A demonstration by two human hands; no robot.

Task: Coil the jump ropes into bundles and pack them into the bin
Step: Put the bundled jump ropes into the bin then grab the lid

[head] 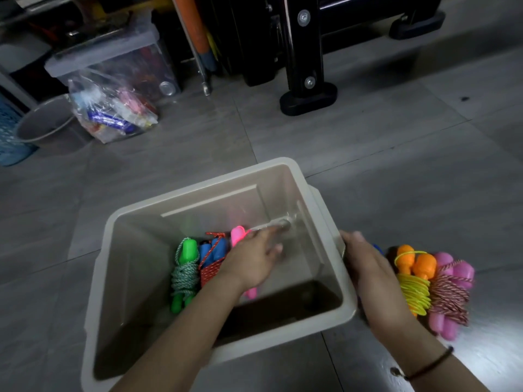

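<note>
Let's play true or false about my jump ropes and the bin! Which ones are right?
1. The green rope is in the bin. True.
2. The yellow rope is in the bin. False: it lies on the floor, right of the bin.
3. The left hand is inside the bin. True.
4. The right hand holds the green rope. False: it is outside, at the bin's right wall.
5. The bin is full. False: much of its bottom is bare.
</note>
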